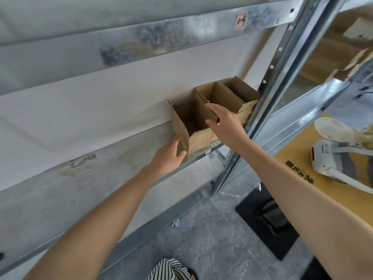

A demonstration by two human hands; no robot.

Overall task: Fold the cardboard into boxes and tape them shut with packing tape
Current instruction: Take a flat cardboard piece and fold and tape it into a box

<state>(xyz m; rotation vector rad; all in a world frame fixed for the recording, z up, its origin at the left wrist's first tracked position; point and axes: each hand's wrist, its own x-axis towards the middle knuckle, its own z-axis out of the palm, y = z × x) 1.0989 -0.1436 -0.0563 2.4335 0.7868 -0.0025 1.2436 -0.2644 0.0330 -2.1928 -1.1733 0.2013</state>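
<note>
Three open-topped brown cardboard boxes stand in a row on a metal shelf (pixel 121 158). The nearest box (pixel 198 138) sits at the shelf's front edge, its flaps up. My left hand (pixel 168 156) presses against its left wall with fingers straight. My right hand (pixel 224 122) grips the box's right top edge, fingers over the rim and thumb below. Behind it stand the second box (pixel 219 96) and the third box (pixel 242 91), touching each other and the rack's upright post (pixel 282 81).
A grey shelf beam (pixel 141 37) runs overhead. To the right, a wooden table (pixel 298 158) carries a white device (pixel 331 158) and a white roll (pixel 333 128). Below are a tiled floor, a black mat (pixel 266 219) and striped fabric (pixel 171 269).
</note>
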